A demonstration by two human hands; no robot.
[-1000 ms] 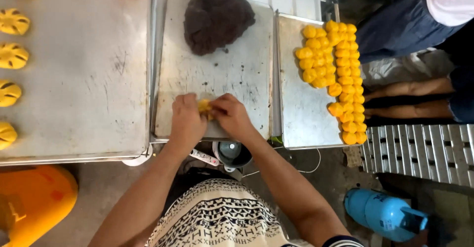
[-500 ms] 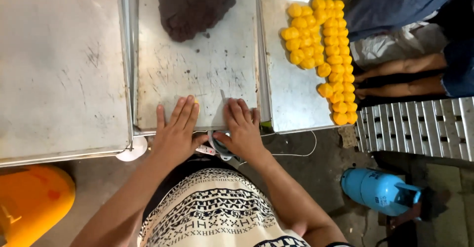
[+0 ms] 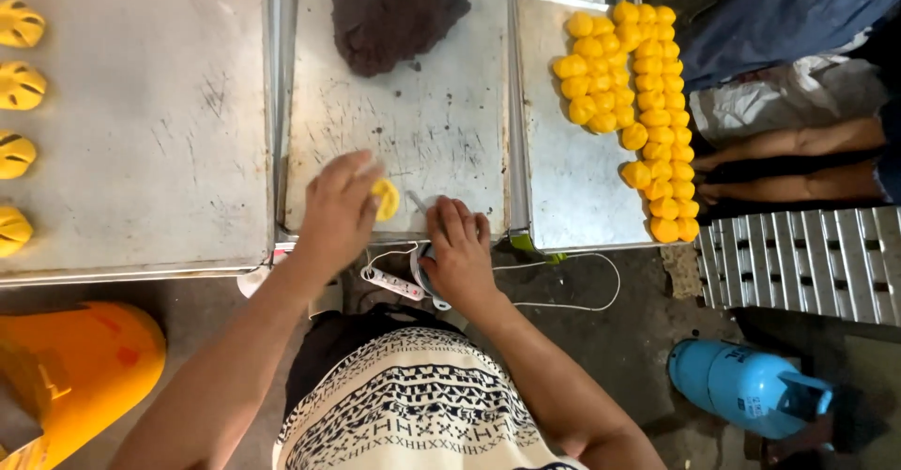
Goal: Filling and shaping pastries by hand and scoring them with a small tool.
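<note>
My left hand (image 3: 338, 209) holds a flattened yellow dough piece (image 3: 386, 199) just above the near edge of the middle metal tray (image 3: 441, 132). My right hand (image 3: 458, 249) rests at that tray's near edge, fingers curled over a thin metal tool (image 3: 418, 203) whose tip pokes out beside the dough. A dark brown lump of filling (image 3: 394, 8) sits at the far end of the same tray.
Several yellow dough balls (image 3: 631, 94) lie on the right tray (image 3: 572, 179). Shaped yellow pieces (image 3: 21, 85) line the left tray (image 3: 150, 132). An orange container (image 3: 80, 376) stands lower left, a blue gas cylinder (image 3: 746, 385) lower right. Another person's legs (image 3: 798, 151) are at right.
Both hands were pressing flat on the tray edge; now my left hand has lifted with the yellow dough in its fingers, and my right hand has curled over the tool.
</note>
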